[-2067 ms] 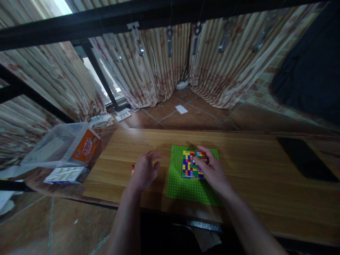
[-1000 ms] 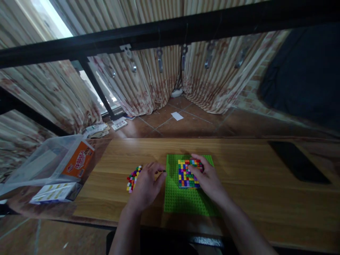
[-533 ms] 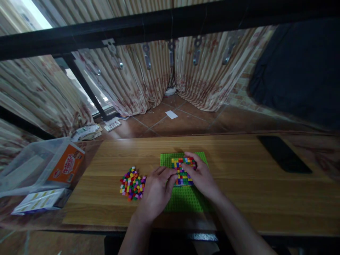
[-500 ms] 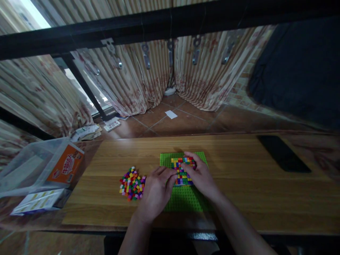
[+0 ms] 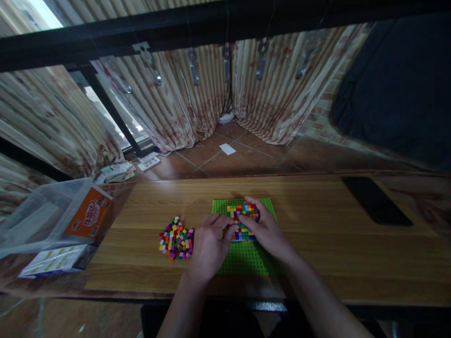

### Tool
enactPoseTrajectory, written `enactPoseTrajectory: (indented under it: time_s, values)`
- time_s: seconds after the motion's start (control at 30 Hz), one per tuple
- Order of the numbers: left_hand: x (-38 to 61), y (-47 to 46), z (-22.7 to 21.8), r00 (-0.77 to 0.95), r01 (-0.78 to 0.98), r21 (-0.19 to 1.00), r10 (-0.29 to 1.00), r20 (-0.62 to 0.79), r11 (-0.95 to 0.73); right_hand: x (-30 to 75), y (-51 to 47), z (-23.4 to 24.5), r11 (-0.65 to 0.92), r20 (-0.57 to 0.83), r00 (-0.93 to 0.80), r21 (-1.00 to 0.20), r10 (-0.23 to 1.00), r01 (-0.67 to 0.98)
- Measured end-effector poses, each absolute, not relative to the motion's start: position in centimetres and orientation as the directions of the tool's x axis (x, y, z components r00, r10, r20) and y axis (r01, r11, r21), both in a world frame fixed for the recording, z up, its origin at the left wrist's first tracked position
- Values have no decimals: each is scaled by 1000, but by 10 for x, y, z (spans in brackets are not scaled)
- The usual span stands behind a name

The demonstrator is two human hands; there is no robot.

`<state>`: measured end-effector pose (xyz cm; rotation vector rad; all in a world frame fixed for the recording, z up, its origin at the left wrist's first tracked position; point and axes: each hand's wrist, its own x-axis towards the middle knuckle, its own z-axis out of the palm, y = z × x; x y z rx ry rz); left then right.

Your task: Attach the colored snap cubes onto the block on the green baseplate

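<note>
Left hand (image 5: pixel 210 240) just went from the edge of the board (image 5: pixel 243 261) to the block (image 5: pixel 243 234) on it, so both are working there now. Its fingers look narrow, can't tell if they've got anything; right hand (image 5: pixel 267 230) sits wide-fingered over the block.

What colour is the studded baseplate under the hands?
The studded baseplate is green, as the head view shows.

The green baseplate (image 5: pixel 250 260) is plastic, rough with studs; the assembled bricks (image 5: pixel 244 234) on it are smooth, slightly glossy plastic. Under the baseplate, the counter (image 5: pixel 313 220) has a wood-grain surface with a soft sheen. Left of the baseplate lie smooth plastic loose bricks (image 5: pixel 176 239); farther left, a tub (image 5: pixel 56 195) of clear, shiny plastic. Beyond the baseplate hang pleated cloth curtains (image 5: pixel 197 108) and shiny metal hooks (image 5: pixel 260 68).
</note>
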<state>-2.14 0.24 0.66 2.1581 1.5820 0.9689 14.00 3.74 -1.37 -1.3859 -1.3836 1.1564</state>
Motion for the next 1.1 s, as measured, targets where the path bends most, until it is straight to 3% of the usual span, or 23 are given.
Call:
enactPoseTrajectory:
  time_s: [0.37,0.9,1.1]
  values:
    - [-27,4,4,207,709,592,916,344,-382,143,37,-13,-76,-104,-92,-962,990,264]
    - [-27,5,3,199,696,617,925,325,-367,140,36,-8,69,44,-83,-943,996,327]
    - [-31,5,8,209,646,690,945,252,-327,143,33,-15,69,35,-107,-941,994,332]
